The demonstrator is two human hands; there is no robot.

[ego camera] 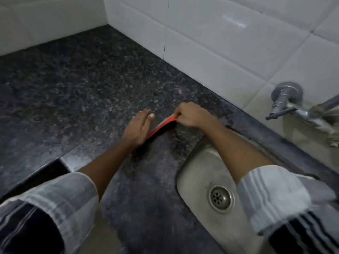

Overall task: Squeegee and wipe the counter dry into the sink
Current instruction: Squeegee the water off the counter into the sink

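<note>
A red squeegee [161, 126] with a grey blade lies low on the dark speckled granite counter [82, 85], just left of the steel sink [198, 173]. My right hand [190, 114] pinches its far end with closed fingers. My left hand [137, 128] lies flat with fingers together against the near end, covering part of it. Both forearms reach in from below with striped sleeves rolled up.
White tiled walls [229, 43] meet in a corner behind the counter. A chrome tap [288, 103] juts from the wall above the sink at the right. The sink drain [221, 197] is near my right forearm. The counter's front edge steps down at lower left.
</note>
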